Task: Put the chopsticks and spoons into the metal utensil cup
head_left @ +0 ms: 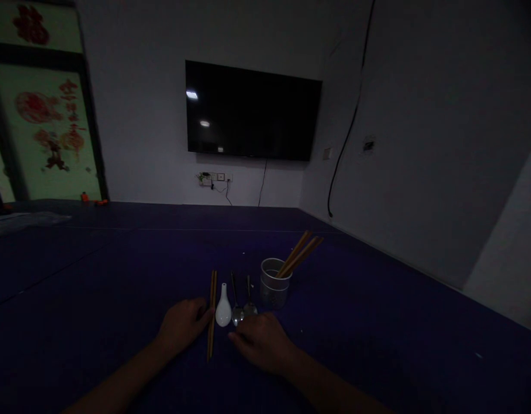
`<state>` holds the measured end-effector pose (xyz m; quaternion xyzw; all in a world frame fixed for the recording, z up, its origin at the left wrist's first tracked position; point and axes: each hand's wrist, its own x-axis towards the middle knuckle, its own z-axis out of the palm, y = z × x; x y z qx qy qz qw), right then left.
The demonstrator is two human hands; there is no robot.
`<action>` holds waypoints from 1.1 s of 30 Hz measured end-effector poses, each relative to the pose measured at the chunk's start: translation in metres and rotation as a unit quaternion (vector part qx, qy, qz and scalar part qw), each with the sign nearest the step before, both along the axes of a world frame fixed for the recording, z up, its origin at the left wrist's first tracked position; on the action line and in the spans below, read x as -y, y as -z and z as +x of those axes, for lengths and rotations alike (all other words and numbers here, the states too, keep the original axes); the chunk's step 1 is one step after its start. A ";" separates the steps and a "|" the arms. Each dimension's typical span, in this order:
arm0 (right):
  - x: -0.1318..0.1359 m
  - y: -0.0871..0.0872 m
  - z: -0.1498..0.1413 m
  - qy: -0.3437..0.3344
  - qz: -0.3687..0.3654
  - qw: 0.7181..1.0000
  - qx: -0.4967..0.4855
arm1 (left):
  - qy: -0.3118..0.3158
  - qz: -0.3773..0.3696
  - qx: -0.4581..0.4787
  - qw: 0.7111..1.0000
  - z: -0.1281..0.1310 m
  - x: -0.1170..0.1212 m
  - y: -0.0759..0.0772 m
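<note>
Nearest the wearer, short of the silver cylindrical metal cup (272, 294) and to its left: right hand (265, 343), fingers bent, beside the spoon bowls; whether it grips or touches one, cannot tell. Left hand (183, 325), farther left of the cup, loosely curled, fingertips at the wooden chopsticks; a firm grip cannot be made out. Item: one pair of slim, light-brown wooden chopsticks (211, 339), lying lengthwise left of the cup; likely light and stiff, prone to roll, best taken together at mid-length. Item: one white, glossy, ceramic-looking spoon (223, 313), between chopsticks and cup, bowl toward the wearer; probably smooth, somewhat slippery and breakable if dropped, best taken by its short handle. Items, two: shiny round-bowled metal spoons (237, 314), side by side just left of the cup, handles pointing away; rigid, modest in weight, slick at the bowl, easiest held by the handle. Item: further light-brown wooden chopsticks (300, 256), standing in the cup and leaning right; exact count unclear, upper ends offering the hold. Beneath the cup, dark purple flat surface (377, 310). Well beyond the cup, wall-mounted: one black rectangular television (253, 109).
</note>
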<state>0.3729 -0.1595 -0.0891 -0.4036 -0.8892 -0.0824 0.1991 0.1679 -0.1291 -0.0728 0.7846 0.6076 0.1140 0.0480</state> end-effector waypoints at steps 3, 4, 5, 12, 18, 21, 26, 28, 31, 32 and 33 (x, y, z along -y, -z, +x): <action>0.000 0.001 0.000 0.001 -0.002 1.000 -0.006 | -0.001 0.001 0.000 1.000 0.000 0.000 0.001; 0.000 0.001 0.000 0.000 -0.004 1.000 -0.007 | -0.002 0.001 0.001 1.000 0.000 0.000 0.001; 0.000 0.001 0.000 -0.001 -0.006 1.000 -0.007 | -0.003 0.003 0.002 1.000 0.000 0.000 0.001; 0.001 -0.002 0.001 -0.005 -0.007 1.000 0.004 | 0.004 0.004 0.005 1.000 0.000 0.001 0.001; 0.001 -0.002 0.000 0.000 -0.008 1.000 0.004 | 0.003 0.004 0.005 1.000 -0.001 0.000 0.004; 0.000 -0.001 0.000 0.000 -0.010 1.000 0.010 | 0.008 0.016 -0.001 1.000 -0.001 -0.001 0.006; 0.001 -0.003 0.000 0.000 -0.027 0.999 0.017 | 0.010 0.015 -0.009 1.000 -0.002 -0.001 0.006; 0.001 -0.003 0.000 0.001 -0.031 0.999 0.024 | 0.008 0.010 -0.010 1.000 -0.001 -0.001 0.005; 0.001 -0.004 0.000 -0.005 -0.033 0.999 0.030 | 0.007 0.006 -0.009 1.000 -0.001 0.000 0.003; 0.001 -0.004 0.000 -0.009 -0.033 0.999 0.030 | 0.006 0.005 -0.009 1.000 -0.001 0.000 0.003; 0.000 -0.004 0.000 -0.012 -0.034 0.999 0.030 | 0.007 0.004 -0.009 1.000 0.000 0.000 0.002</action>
